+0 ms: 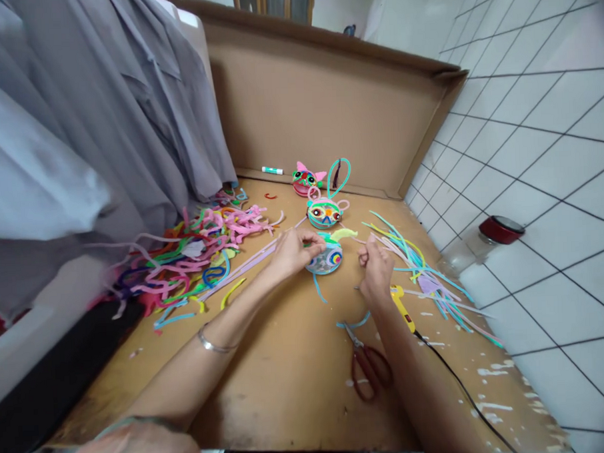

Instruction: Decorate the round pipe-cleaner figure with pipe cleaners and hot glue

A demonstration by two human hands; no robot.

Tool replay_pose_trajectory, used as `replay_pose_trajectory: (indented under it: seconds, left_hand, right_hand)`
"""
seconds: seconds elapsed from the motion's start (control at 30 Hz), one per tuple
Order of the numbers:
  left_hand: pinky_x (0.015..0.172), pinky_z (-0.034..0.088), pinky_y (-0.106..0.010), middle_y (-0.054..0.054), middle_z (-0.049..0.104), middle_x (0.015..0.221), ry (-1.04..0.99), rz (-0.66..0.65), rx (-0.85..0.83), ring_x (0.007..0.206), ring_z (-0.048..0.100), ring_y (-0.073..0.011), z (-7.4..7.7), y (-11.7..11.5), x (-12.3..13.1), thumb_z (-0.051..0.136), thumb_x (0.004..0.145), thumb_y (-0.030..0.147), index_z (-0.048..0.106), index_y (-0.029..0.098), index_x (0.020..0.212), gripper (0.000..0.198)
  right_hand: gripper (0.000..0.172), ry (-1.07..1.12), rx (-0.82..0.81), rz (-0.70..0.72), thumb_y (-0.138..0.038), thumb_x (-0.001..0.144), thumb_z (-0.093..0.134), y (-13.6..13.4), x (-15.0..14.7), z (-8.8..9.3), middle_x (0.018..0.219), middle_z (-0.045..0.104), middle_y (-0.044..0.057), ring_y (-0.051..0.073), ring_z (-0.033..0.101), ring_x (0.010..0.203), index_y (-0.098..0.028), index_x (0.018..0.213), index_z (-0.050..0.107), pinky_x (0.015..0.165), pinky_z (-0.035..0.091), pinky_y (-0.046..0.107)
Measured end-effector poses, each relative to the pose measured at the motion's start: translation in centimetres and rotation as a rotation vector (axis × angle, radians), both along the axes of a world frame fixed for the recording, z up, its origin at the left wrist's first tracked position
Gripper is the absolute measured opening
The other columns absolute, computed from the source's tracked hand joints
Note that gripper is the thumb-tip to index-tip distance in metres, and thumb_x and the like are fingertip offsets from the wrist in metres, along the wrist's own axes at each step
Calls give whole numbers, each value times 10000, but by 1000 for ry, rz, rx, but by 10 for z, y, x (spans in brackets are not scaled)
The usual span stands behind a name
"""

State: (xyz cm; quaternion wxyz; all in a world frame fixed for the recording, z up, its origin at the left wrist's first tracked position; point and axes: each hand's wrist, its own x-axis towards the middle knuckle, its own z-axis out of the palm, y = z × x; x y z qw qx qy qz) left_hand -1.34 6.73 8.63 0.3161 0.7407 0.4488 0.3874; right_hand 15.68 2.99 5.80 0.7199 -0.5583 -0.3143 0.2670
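Note:
My left hand is closed in a pinch at the upper left edge of a round pipe-cleaner craft. The craft has a grey-blue face, a ringed eye, a pale yellow-green strip on top and a blue strand hanging below. To its right, my right hand is closed above the table, apart from the craft; whatever its fingers hold is too small to make out. A yellow glue gun lies beside the right wrist, partly hidden by it. Red-handled scissors rest open nearer me, with a blue pipe-cleaner piece at their tips.
Two finished-looking animal-face crafts, one with pink ears and one with a turquoise loop, stand behind. Mixed pipe cleaners heap at left; more strands lie at right. A glue stick, cardboard wall and jar border the table.

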Motion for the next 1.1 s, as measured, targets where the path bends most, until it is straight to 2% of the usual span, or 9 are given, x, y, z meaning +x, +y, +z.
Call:
replay_pose_trajectory:
  seconds: [0.1, 0.2, 0.37, 0.47, 0.63, 0.83, 1.1]
  left_hand:
    - [805, 422, -360, -41, 747, 820, 214, 25, 92, 814, 625, -212, 0, -3, 0, 654, 770, 254, 760, 193, 793, 124]
    - [892, 367, -436, -49, 746, 916, 363, 80, 191, 927, 592, -259, -1, -8, 3, 630, 811, 271, 755, 219, 822, 136]
    - [893, 328, -463, -69, 733, 942, 490, 109, 290, 947, 560, -281, -3, -11, 6, 574, 849, 280, 739, 215, 835, 178]
    - [882, 323, -464, -76, 731, 921, 531, 114, 285, 932, 556, -283, -2, -12, 8, 555, 855, 271, 732, 207, 811, 194]
    - [869, 327, -461, -80, 731, 924, 552, 123, 268, 928, 556, -285, -2, -13, 9, 528, 866, 268, 736, 207, 823, 221]
    - [878, 324, -472, -86, 737, 903, 558, 125, 296, 921, 565, -287, -2, -14, 10, 525, 860, 253, 735, 205, 820, 219]
    - [863, 319, -467, -100, 717, 854, 561, 127, 339, 883, 548, -278, -6, -14, 12, 512, 852, 236, 722, 191, 770, 230]
  right_hand:
    - [311, -47, -4, -52, -453, 730, 552, 15, 5, -6, 536, 471, -52, 102, 409, 539, -217, 549, 462, 551, 333, 268]
    - [190, -5, -11, -9, -327, 642, 591, 26, 1, -16, 577, 478, -76, 106, 458, 605, -219, 599, 441, 616, 383, 258]
    - [232, 140, -9, 147, -233, 552, 623, 34, -8, -21, 659, 595, -70, 130, 559, 692, -216, 742, 490, 681, 443, 272]
    - [274, 154, -5, 188, -193, 528, 592, 35, -11, -20, 704, 627, -54, 135, 567, 703, -215, 789, 512, 686, 453, 279]
    - [323, 144, 10, 260, -208, 539, 604, 36, -15, -21, 718, 602, -56, 137, 560, 724, -222, 849, 511, 702, 450, 282]
    - [311, 143, 23, 267, -274, 561, 653, 32, -16, -19, 731, 614, -64, 129, 560, 724, -223, 835, 515, 699, 450, 271]
    - [342, 111, -1, 300, -214, 513, 625, 30, -14, -18, 741, 601, -56, 136, 561, 742, -227, 830, 499, 697, 451, 274]
